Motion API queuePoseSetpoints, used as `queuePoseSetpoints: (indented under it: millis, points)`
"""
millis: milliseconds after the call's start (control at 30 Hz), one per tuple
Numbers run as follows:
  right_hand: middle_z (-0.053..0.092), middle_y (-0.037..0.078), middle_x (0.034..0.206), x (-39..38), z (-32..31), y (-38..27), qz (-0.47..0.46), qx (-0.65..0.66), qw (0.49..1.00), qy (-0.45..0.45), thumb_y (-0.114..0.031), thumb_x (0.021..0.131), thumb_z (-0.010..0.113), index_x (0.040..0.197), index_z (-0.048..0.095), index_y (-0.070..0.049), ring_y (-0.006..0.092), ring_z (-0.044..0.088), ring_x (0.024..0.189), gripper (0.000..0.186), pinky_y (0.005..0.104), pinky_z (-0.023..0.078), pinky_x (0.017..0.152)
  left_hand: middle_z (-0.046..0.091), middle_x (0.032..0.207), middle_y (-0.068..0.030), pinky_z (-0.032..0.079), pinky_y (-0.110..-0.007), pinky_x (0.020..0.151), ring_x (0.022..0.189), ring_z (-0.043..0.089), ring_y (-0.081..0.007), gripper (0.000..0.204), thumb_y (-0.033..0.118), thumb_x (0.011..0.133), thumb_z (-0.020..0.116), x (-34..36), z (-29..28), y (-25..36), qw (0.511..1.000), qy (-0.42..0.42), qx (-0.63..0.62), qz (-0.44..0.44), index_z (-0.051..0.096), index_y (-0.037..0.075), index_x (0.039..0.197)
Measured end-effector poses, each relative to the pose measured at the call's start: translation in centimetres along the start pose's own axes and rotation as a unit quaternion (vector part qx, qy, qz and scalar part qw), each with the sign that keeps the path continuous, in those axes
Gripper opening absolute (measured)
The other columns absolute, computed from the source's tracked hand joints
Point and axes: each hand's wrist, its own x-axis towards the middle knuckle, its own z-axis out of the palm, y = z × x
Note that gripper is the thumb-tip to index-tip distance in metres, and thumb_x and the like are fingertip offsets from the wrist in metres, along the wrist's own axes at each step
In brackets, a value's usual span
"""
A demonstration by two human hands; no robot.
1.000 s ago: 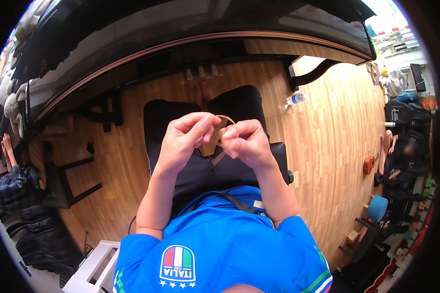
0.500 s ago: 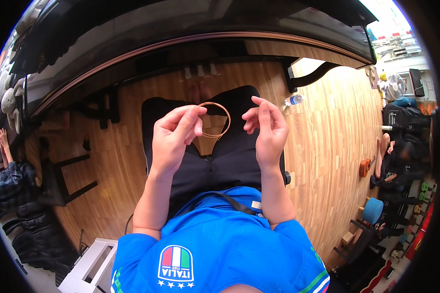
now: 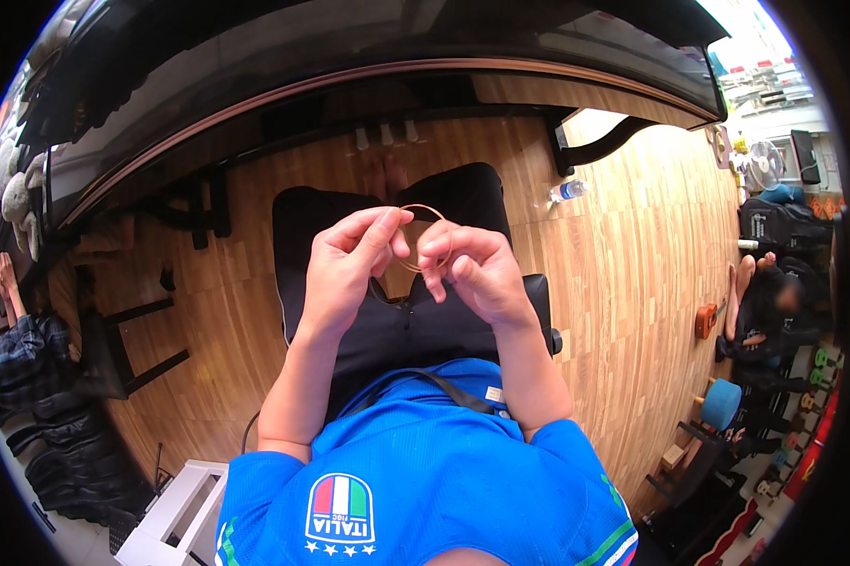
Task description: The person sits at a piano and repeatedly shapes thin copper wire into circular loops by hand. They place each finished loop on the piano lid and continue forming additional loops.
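Observation:
A thin copper-coloured ring [image 3: 428, 208], which looks like a small coil of wire, is held up above my lap. My left hand [image 3: 345, 264] pinches its left side between thumb and fingers. On the opposite side my right hand [image 3: 481, 274] has its fingers bent over the ring's edge, partly covering it. Whether the right thumb presses on the ring is hard to make out. Below the hands are my legs in black trousers [image 3: 349, 363].
A glossy black upright piano [image 3: 378, 80] with pedals [image 3: 385, 135] stands ahead. On the wooden floor [image 3: 623, 311] are a water bottle [image 3: 568, 191], a ukulele [image 3: 706, 321] and a blue stool [image 3: 720, 404]. People sit at far right [image 3: 774, 302] and far left [image 3: 29, 349]. A white frame [image 3: 175, 514] stands lower left.
My right hand has moved left and turned inward, from apart and raised to the ring's right side. The left hand, still pinching the ring, has shifted slightly right.

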Motion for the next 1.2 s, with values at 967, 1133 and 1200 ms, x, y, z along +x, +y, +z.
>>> queuePoseSetpoints:
  millis: [967, 1133, 1200]
  points:
    - [0.065, 0.007, 0.085, 0.2, -0.1, -1.0, 0.029, -0.077, 0.977, 0.195, -0.02, 0.105, 0.053, 0.109, 0.067, 0.003, 0.015, 0.067, 0.073, 0.027, 0.0305, 0.061, 0.066, 0.071, 0.118, -0.0103, 0.045, -0.032, 0.103, 0.117, 0.061, -0.0153, 0.04, 0.018, 0.099, 0.064, 0.2, -1.1, 0.0, 0.985, -0.069, 0.144, 0.066, 0.059, 0.0, 0.134]
    - [0.066, 0.004, 0.083, 0.4, 0.5, -0.9, 0.056, -0.129, 0.973, 0.18, -0.021, 0.103, 0.06, 0.106, 0.071, 0.001, 0.011, 0.066, 0.071, 0.024, 0.0244, 0.055, 0.067, 0.072, 0.112, -0.0141, 0.049, -0.029, 0.088, 0.101, 0.066, -0.0158, 0.038, 0.024, 0.107, 0.05, 0.8, -1.9, 1.1, 0.981, -0.103, 0.166, -0.002, 0.059, -0.004, 0.13]
    - [0.066, 0.004, 0.083, 0.4, 0.6, -0.8, 0.067, -0.138, 0.972, 0.178, -0.021, 0.102, 0.06, 0.106, 0.071, 0.0, 0.011, 0.066, 0.071, 0.024, 0.0241, 0.054, 0.067, 0.072, 0.1, -0.0102, 0.048, -0.027, 0.082, 0.093, 0.064, -0.0142, 0.034, 0.023, 0.107, 0.05, 0.7, -1.9, 1.2, 0.992, -0.083, 0.087, -0.03, 0.062, -0.003, 0.125]
